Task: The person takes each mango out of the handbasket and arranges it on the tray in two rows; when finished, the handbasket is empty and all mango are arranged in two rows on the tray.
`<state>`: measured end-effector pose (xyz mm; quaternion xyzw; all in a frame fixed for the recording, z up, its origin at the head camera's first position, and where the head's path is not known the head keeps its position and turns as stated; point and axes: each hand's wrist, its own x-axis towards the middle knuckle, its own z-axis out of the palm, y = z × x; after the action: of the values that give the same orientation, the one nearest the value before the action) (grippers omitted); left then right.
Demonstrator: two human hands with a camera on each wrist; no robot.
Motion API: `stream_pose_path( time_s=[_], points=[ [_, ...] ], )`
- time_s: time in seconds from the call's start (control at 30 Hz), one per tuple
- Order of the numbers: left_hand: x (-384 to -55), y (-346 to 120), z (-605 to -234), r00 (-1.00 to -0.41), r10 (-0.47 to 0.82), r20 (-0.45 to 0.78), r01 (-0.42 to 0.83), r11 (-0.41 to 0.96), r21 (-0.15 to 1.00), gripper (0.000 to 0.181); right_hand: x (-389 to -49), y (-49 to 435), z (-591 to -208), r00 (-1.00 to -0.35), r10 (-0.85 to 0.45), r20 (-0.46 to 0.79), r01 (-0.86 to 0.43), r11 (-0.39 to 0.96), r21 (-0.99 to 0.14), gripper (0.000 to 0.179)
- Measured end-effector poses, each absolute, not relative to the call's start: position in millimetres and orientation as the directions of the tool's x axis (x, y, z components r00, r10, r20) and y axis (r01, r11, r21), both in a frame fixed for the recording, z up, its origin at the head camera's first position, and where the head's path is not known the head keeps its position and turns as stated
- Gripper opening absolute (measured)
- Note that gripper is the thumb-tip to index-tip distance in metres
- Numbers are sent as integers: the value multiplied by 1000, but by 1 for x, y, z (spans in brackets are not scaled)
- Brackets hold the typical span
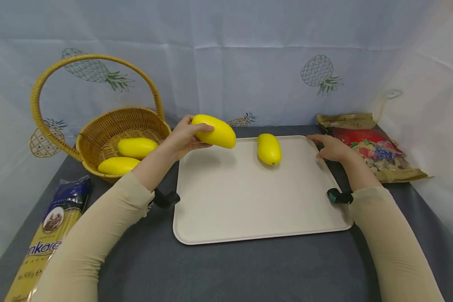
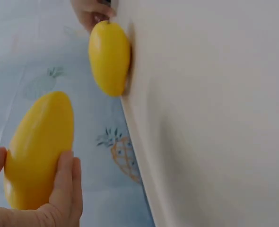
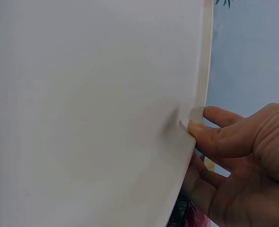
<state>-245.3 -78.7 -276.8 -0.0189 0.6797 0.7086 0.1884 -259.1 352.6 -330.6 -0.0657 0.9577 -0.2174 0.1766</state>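
My left hand (image 1: 183, 137) grips a yellow mango (image 1: 219, 132), thumb on one side and fingers on the other, raised over the far left corner of a cream tray (image 1: 256, 201). In the left wrist view this mango (image 2: 40, 146) hangs clear of the tray. A second mango (image 1: 269, 149) lies on the tray near its far edge. At the far right corner my right hand (image 1: 334, 149) holds the tray's rim; the right wrist view shows the thumb (image 3: 215, 139) on the edge and the other fingers beyond and partly behind it.
A wicker basket (image 1: 94, 131) with a tall handle stands at the left, two mangoes (image 1: 137, 147) visible inside. A pasta packet (image 1: 53, 235) lies in front of it. Right of the tray lies a gold and red bag (image 1: 377, 147). A pineapple-print cloth (image 1: 249, 63) hangs behind.
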Motion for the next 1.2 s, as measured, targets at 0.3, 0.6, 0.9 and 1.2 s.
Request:
stream_pose_path(
  time_s=[0.3, 0.6, 0.9, 1.2],
  points=[
    [-247, -36, -296, -930, 208, -304, -310, 3, 951, 35, -258, 355, -331, -928, -198, -315, -42, 897, -440, 73],
    [-248, -8, -308, -927, 152, -343, -350, -17, 937, 42, -259, 355, -332, -929, -212, -302, -62, 896, -439, 73],
    [-253, 2, -319, -884, 156, -440, -461, -133, 877, 58, -260, 357, -333, -929, -209, -304, -64, 903, -425, 73],
    [-250, 6, -327, -867, 113, -485, -474, 110, 874, 56, -261, 356, -334, -931, -207, -302, -65, 905, -421, 73]
  ],
)
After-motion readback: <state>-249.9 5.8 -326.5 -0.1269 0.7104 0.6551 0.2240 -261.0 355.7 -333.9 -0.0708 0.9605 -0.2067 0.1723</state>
